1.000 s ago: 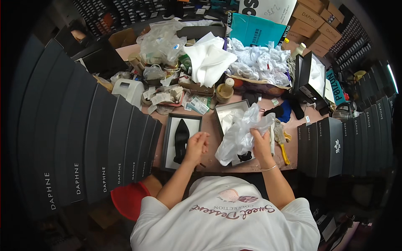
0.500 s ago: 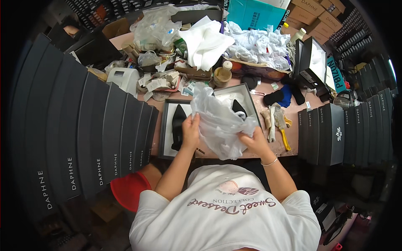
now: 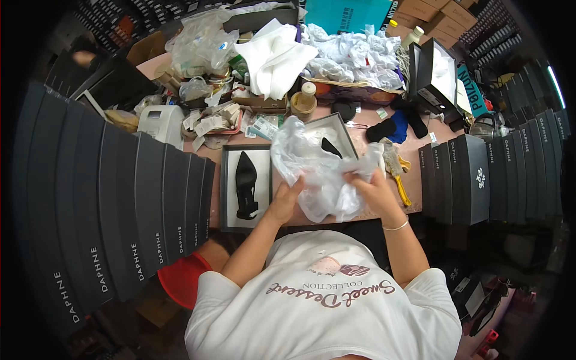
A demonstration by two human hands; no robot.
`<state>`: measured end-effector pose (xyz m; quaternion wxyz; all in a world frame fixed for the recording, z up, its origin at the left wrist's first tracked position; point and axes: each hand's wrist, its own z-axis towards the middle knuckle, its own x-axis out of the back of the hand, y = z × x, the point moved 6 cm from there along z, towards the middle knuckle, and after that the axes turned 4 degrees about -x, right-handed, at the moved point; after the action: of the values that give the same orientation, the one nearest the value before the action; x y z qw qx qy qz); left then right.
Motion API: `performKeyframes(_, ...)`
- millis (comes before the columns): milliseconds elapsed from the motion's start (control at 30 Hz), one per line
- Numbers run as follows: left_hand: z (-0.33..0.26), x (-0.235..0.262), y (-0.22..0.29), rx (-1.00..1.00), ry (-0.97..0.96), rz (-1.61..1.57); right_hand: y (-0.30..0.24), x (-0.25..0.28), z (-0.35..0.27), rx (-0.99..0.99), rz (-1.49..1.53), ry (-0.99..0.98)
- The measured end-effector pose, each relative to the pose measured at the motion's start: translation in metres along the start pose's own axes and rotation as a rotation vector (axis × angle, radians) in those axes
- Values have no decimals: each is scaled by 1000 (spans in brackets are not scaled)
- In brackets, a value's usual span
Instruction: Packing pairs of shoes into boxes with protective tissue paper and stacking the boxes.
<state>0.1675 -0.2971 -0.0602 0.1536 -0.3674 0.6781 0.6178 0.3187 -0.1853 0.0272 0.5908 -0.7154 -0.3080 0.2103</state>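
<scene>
A thin, crumpled, translucent white plastic bag (image 3: 327, 189) is stretched between my hands over the near edge of the table. My left hand (image 3: 287, 201) pinches its left side, and my right hand (image 3: 375, 192) grips its right side. Left of the bag, a black pointed shoe (image 3: 245, 183) lies in a dark grey shoebox part (image 3: 225, 195) lined in white. Behind the bag sits a second grey box part (image 3: 343, 129) with white paper inside. The dark tip of another shoe (image 3: 329, 146) shows there; the rest is hidden by the bag.
Tall rows of dark shoeboxes (image 3: 114, 204) flank me on the left, with more (image 3: 468, 180) on the right. A yellow-handled brush (image 3: 398, 185) lies right of my right hand. Behind are a glue jar (image 3: 303, 103), a label printer (image 3: 161, 124), white sheets (image 3: 273, 60) and crumpled paper (image 3: 354, 57).
Both hands have changed their hold on the bag, the left moving slightly right and lower. The bag is bunched up more, and the shoe on the left shows fully. My view has shifted slightly.
</scene>
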Motion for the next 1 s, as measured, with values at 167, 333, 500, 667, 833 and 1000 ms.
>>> performKeyframes(167, 3, -23, -2, -34, 36, 417, 14, -34, 20, 164, -351, 36)
performKeyframes(333, 3, 10, 5, -190, 401, -47, 35, -7, 10, 188, -534, 168)
performKeyframes(500, 7, 32, 17, -164, 352, 79, 32, 11, -15, 186, -437, 95)
performKeyframes(667, 9, 12, 17, -135, 163, 221, 9, -25, 1, 194, -596, 101)
performKeyframes(833, -5, -16, 36, -280, -135, 305, 23, -28, 8, -143, -26, 89)
performKeyframes(1000, -27, -63, 45, -550, -84, 1028, 66, -42, 30, -223, 640, 67)
